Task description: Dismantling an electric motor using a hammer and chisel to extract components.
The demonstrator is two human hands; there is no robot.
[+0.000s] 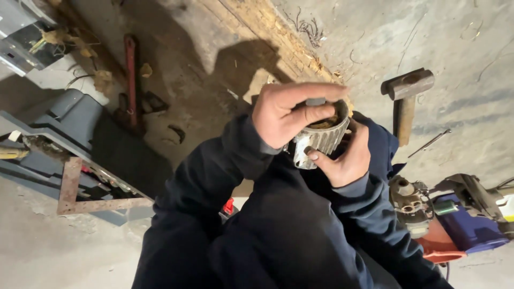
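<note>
The person holds a small metal housing [320, 138] with both hands, in front of the dark trousers and above the concrete floor [471, 48]. The housing is grey, round and ribbed along its side, like a short finned cylinder, and its open top shows something brownish inside.

The left hand [292, 112] comes from above. Its fingers curl over the top rim of the housing and its thumb presses on the side, so the grip is clenched on the housing. The right hand [348, 158] is under and beside the housing; its thumb lies on the pale lower part and the fingers wrap behind, so this grip also grasps the housing. Both sleeves are dark blue.

On the floor just beyond the hands lies a hammer [405, 93] with a heavy metal head and a wooden handle. Near it is a thin metal rod [430, 142]. On the right there is a machine part with blue and orange pieces [455, 225]. On the left stands a grey metal frame [64, 134], and a red bar [130, 75] lies farther away on the floor.
</note>
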